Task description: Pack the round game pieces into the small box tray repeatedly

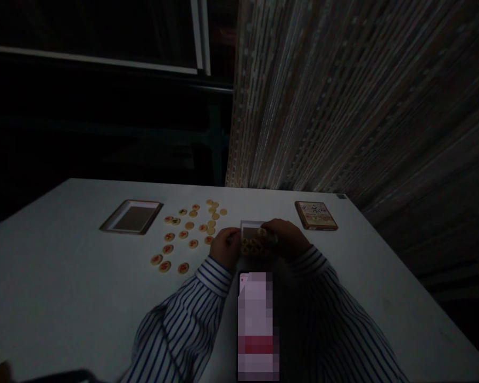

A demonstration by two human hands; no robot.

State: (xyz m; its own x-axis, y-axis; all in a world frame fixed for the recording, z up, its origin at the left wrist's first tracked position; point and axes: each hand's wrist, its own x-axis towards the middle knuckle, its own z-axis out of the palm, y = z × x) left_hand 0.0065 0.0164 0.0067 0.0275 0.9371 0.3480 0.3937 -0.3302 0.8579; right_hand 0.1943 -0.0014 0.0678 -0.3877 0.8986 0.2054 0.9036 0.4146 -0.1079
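Dim room | white table, scattered discs | left hand, right hand clasp small box

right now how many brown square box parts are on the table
2: an open brown-rimmed square tray left of the round tan pieces, and a patterned brown square box piece right of the right hand. None looks hidden.

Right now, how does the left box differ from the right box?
The left box lies open, showing a plain brown inside with a pale rim; the right box shows a printed top. The left box lies beside the loose pieces; the right box lies apart from them. Both are flat, rectangular and rest on the table.
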